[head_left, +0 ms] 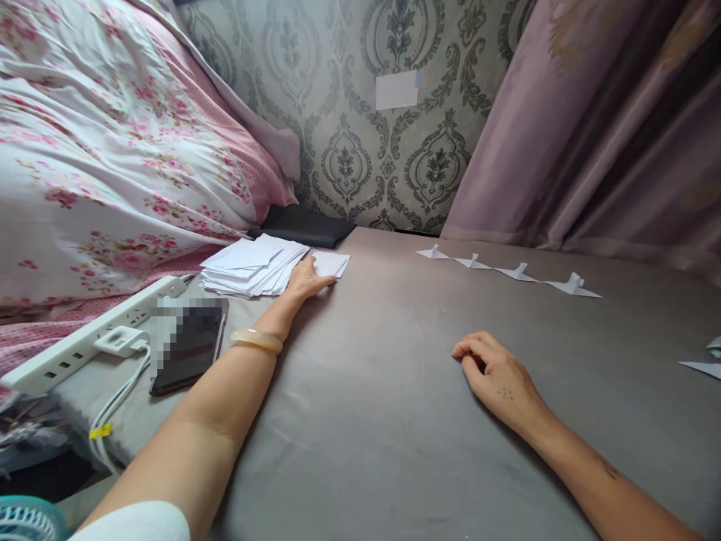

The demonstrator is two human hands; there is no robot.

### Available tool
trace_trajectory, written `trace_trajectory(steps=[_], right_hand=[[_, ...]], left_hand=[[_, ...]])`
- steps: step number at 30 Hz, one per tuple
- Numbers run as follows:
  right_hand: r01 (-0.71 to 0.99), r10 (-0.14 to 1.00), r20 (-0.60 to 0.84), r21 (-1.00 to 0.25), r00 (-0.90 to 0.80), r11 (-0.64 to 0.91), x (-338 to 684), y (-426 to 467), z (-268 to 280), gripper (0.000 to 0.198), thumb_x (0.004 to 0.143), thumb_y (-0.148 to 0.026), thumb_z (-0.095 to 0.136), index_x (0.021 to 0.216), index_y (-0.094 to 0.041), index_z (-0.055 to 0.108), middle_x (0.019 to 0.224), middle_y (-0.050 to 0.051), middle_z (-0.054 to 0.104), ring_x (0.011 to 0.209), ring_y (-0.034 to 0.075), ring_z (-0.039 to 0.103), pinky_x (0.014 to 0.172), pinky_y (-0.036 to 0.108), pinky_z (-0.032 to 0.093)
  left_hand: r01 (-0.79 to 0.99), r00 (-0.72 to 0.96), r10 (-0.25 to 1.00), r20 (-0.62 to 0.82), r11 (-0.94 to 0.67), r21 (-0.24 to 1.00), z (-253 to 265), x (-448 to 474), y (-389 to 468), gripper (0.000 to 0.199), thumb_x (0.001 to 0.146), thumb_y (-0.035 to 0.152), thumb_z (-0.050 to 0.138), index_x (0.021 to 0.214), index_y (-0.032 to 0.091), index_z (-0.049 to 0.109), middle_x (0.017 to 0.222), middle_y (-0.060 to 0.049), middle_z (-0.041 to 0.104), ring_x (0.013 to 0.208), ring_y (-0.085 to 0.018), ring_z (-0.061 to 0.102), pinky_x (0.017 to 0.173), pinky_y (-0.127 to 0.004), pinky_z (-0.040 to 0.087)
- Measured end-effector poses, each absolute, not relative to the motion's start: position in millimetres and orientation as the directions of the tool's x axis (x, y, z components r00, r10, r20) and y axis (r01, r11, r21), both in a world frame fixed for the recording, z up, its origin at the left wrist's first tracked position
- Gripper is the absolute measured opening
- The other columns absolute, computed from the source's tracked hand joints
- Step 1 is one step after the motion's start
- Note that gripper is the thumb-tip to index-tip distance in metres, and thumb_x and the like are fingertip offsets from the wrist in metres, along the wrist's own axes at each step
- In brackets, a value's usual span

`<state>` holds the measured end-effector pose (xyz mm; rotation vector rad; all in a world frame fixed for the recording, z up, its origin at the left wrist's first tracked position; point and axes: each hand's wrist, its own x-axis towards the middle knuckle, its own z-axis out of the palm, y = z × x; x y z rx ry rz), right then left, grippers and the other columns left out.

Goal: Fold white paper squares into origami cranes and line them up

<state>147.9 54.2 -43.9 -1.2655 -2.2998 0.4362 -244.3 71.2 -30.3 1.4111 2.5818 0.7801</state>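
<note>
My left hand reaches forward to the white paper at the far left of the table. Its thumb is spread away from the fingers, along the near edge of a small pile of white paper. Just left of the hand lies a taller, uneven stack of white paper sheets. My right hand rests on the grey-covered table with its fingers curled in and nothing visible in them. Beyond it, several folded white paper pieces stand in a slanting row, each with a small upright tab.
A phone lies left of my left forearm, beside a white power strip with a plugged-in charger and cables. A dark flat object sits behind the stack. More folded paper shows at the right edge. Floral bedding borders the left.
</note>
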Motion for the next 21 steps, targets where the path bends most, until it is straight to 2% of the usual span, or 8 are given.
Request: trace_trajectory(steps=[9, 21], right_hand=[[0.695, 0.852, 0.26, -0.494, -0.455, 0.522, 147.3, 53.0, -42.6, 0.019, 0.081, -0.022, 0.044, 0.077, -0.024, 0.062, 0.095, 0.002, 0.065, 0.049, 0.009, 0.046, 0.054, 0.027, 0.041], [0.706, 0.865, 0.222, -0.504, -0.451, 0.497, 146.7, 51.5, -40.4, 0.019, 0.082, -0.021, 0.043, 0.078, -0.024, 0.061, 0.097, 0.001, 0.064, 0.055, 0.01, 0.051, 0.058, 0.027, 0.042]], left_hand=[[0.699, -0.602, 0.788, 0.128, 0.443, 0.561, -25.8, -245.2, 66.2, 0.082, 0.065, 0.056, 0.07, 0.13, 0.011, 0.048, 0.133, -0.019, 0.055, 0.12, -0.032, 0.055, 0.098, -0.035, 0.042], [0.684, -0.622, 0.773, 0.124, 0.46, 0.566, -25.7, -247.2, 69.7, 0.067, 0.073, 0.045, 0.063, 0.128, 0.008, 0.052, 0.13, -0.019, 0.057, 0.118, -0.032, 0.056, 0.099, -0.036, 0.041]])
